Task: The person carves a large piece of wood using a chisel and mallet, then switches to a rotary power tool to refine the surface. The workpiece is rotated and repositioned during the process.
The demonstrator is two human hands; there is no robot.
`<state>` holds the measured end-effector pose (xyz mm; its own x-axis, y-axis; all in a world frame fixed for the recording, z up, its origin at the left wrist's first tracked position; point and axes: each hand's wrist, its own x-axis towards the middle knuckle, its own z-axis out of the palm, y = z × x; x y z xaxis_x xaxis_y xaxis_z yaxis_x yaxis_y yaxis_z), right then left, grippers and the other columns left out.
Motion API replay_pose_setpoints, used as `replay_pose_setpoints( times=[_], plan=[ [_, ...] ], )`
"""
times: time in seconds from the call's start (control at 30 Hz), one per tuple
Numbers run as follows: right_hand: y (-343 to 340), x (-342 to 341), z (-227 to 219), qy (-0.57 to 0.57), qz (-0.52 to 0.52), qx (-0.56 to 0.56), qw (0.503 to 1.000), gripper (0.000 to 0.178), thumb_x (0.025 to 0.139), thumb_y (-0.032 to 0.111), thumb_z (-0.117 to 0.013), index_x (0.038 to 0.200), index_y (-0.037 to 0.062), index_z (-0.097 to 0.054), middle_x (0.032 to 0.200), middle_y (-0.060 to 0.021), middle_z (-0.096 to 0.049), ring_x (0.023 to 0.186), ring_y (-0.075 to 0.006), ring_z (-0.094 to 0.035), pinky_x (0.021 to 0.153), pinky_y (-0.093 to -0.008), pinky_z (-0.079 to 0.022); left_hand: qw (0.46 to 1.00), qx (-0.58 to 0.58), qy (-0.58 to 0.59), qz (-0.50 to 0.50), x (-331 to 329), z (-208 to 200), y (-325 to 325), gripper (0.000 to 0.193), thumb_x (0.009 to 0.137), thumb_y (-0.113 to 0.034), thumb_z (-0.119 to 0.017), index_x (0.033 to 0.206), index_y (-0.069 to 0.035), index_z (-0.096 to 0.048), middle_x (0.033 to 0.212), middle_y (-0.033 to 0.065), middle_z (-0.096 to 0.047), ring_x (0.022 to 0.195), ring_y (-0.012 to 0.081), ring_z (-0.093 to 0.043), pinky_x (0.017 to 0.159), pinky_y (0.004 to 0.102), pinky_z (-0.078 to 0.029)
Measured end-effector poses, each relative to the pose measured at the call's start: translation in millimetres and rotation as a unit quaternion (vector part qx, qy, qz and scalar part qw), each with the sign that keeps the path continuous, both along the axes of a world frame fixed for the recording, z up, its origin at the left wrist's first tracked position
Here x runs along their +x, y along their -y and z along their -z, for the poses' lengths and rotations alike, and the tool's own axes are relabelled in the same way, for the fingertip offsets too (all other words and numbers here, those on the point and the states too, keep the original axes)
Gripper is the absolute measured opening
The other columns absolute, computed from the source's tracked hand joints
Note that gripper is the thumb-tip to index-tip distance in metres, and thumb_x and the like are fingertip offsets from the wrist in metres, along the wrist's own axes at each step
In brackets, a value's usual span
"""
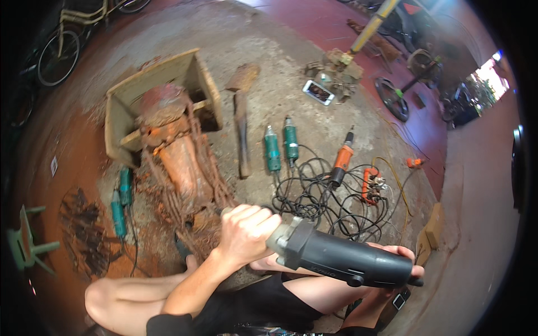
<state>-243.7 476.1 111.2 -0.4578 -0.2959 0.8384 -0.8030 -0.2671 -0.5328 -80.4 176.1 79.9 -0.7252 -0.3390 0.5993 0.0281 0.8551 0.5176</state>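
In front of me lies a carved piece of reddish-brown and orange wood (182, 171), its far end inside a wooden box frame (117, 140). Across my lap I hold a large black power grinder (353, 257) with a grey metal head. My left hand (246, 232) is closed around the neck at its front end, close to the near end of the carving. Wrapped about the rear of the black body is my right hand (408, 259), its palm hidden behind the tool. A bit at the grinder's tip cannot be made out clearly.
Two green die grinders (273, 148) and an orange one (343, 157) lie right of the carving, amid tangled black cables (305, 196) and an orange power strip (370, 185). A wooden mallet (242, 123), a phone (318, 92), two more green grinders (119, 213), piled chisels (87, 229) and a stool (25, 241) surround it.
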Motion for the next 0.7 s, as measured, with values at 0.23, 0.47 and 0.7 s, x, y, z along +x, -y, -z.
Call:
replay_pose_setpoints(
  times=[0.23, 0.47, 0.7],
  plan=[
    [11, -13, -23, -0.240, 0.363, 0.126, 0.892, 0.045, 0.094, 0.025, -0.067, 0.122, -0.0035, -0.048, 0.094, -0.0162, -0.065, 0.081, -0.0205, -0.066, 0.073, -0.0335, -0.058, 0.999, 0.003, 0.017, 0.031, 10, 6, -1, 0.019, 0.066, -0.025, -0.071, 0.073, -0.012, -0.058, 0.064, 0.0025, -0.056, 0.065, 0.0222, -0.064, 0.058, 0.0376, -0.051],
    [-29, -61, -24, 0.061, 0.118, 0.123, 0.984, 0.049, 0.079, 0.031, -0.074, 0.109, -0.0050, -0.060, 0.098, -0.0135, -0.067, 0.090, -0.0224, -0.066, 0.091, -0.0461, -0.049, 0.999, 0.010, -0.015, -0.039, 17, 13, -5, 0.012, 0.072, -0.017, -0.065, 0.069, -0.012, -0.055, 0.064, 0.0007, -0.052, 0.063, 0.0201, -0.060, 0.058, 0.0353, -0.048],
    [33, -40, -28, 0.093, -0.287, 0.041, 0.952, 0.092, 0.081, 0.086, -0.050, 0.121, 0.0044, -0.060, 0.119, -0.0135, -0.062, 0.113, -0.0324, -0.062, 0.100, -0.0572, -0.048, 0.995, 0.029, -0.030, -0.091, 3, 32, -39, 0.013, 0.071, -0.017, -0.065, 0.069, -0.013, -0.054, 0.064, -0.0005, -0.051, 0.063, 0.0178, -0.059, 0.057, 0.0336, -0.047]
  ],
)
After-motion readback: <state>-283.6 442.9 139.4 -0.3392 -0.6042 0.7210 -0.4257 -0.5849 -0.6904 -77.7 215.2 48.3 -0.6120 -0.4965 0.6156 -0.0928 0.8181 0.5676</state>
